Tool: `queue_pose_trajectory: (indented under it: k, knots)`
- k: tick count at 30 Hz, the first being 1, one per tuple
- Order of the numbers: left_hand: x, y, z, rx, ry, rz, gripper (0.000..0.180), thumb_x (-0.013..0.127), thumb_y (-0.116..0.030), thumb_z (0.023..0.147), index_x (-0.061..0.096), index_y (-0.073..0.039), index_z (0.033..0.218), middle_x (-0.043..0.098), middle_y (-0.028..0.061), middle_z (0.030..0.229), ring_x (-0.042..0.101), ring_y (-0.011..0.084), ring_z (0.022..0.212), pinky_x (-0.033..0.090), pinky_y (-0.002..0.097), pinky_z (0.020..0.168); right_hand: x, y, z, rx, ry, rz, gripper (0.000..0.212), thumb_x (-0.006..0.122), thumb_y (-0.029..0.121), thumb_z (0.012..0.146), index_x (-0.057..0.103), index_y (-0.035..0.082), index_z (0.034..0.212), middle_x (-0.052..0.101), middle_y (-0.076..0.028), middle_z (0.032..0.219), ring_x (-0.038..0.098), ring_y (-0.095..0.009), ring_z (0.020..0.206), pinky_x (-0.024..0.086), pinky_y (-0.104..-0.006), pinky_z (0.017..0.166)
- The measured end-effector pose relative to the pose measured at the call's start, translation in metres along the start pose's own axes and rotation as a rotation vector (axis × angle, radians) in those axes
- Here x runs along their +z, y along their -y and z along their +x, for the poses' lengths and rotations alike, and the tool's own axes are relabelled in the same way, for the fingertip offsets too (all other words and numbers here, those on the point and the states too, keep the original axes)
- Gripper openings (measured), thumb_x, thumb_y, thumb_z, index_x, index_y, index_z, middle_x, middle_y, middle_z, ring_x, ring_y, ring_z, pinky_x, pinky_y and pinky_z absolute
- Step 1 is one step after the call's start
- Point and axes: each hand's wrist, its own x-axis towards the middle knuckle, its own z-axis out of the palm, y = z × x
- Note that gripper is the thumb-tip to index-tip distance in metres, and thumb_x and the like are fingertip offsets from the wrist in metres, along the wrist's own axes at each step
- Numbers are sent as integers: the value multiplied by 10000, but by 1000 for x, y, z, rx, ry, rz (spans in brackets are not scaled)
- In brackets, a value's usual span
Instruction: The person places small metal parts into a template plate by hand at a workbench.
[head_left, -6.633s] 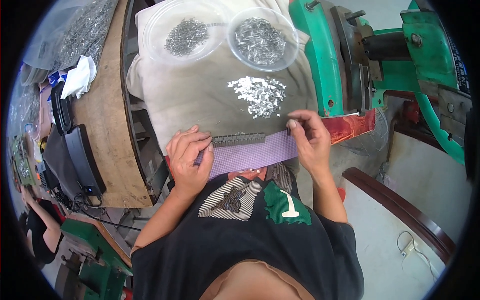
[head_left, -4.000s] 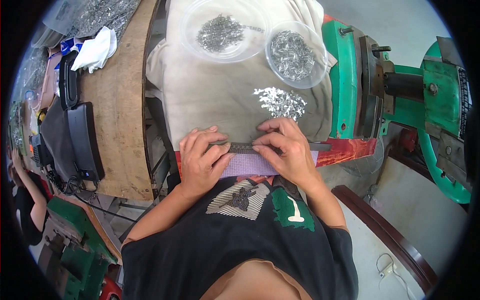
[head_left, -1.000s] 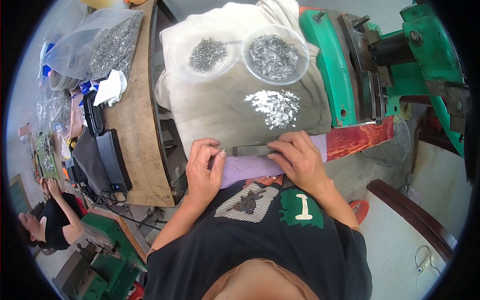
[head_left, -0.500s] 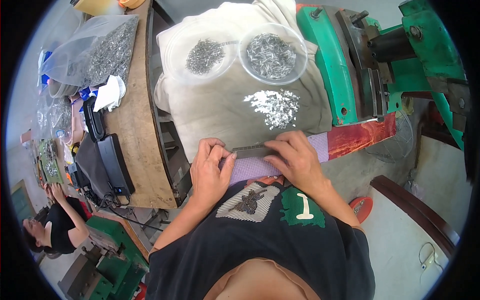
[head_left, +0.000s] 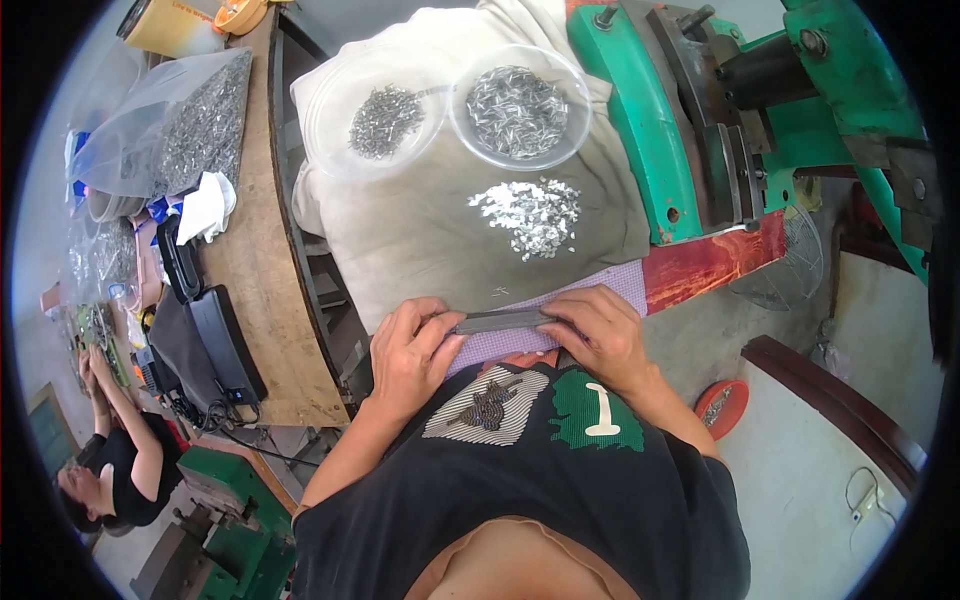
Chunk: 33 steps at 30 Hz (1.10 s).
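Note:
A dark grey flat metal bar (head_left: 498, 321) lies crosswise in front of me at the cloth's near edge. Its left end is pinched by my left hand (head_left: 408, 352), its right end by my right hand (head_left: 603, 335). Just beyond the bar, a few tiny slivers (head_left: 500, 292) rest on the grey-brown cloth (head_left: 410, 240). Farther off is a loose heap of small shiny metal flakes (head_left: 530, 217). Behind the heap stand a clear bowl (head_left: 583, 125) full of short metal pins and a shallower clear dish (head_left: 325, 140) with smaller metal pieces.
A green press (head_left: 640, 150) stands at the right. On the left, a wooden table (head_left: 250, 230) carries a bag of metal parts (head_left: 205, 125) and a black box-shaped device (head_left: 222, 340). Another person (head_left: 130, 460) sits at far left. A red basin (head_left: 722, 408) is on the floor.
The bar has tilted in my hands, showing a different face, and both hands are slightly lower. The slivers beyond it are now in plain view. The whole view has shifted a little.

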Motion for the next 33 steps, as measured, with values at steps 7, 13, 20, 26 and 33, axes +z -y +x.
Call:
queue_pose_trajectory:
  k: [7,13,20,26,33]
  knots:
    - [-5,-4,26,138,45,134,275,783,-103,711,706,-71,972,632,72,986,622,261,852,475,374,720,-3,-7,4,-1,-75,-66,264,800,102,732,725,47,979,670,-86,927,653,-256,809,534,-355,679]
    - [-10,-33,81,387,59,116,304,792,-109,707,701,-90,997,636,41,980,612,228,836,456,355,690,-43,-7,-4,-13,-225,-30,252,795,112,767,718,55,1000,656,-81,924,662,-251,806,547,-350,677]
    - [5,-119,209,958,154,285,253,717,-131,754,637,-110,994,590,24,968,587,210,836,467,345,699,-114,-9,-12,70,-619,-292,253,829,90,717,738,57,950,670,-76,877,672,-210,699,547,-315,587]
    - [30,-180,267,1204,246,499,134,608,-154,806,618,-99,927,551,29,944,589,198,883,491,343,733,-126,-24,-10,188,-854,-355,215,804,104,759,733,38,951,668,-83,855,668,-209,643,536,-309,551]
    - [42,-202,272,1329,402,638,104,581,-126,805,618,-94,897,550,41,945,608,211,930,517,359,808,-122,-18,-22,255,-832,-254,175,796,114,770,720,37,908,644,-66,799,660,-204,599,539,-324,540]
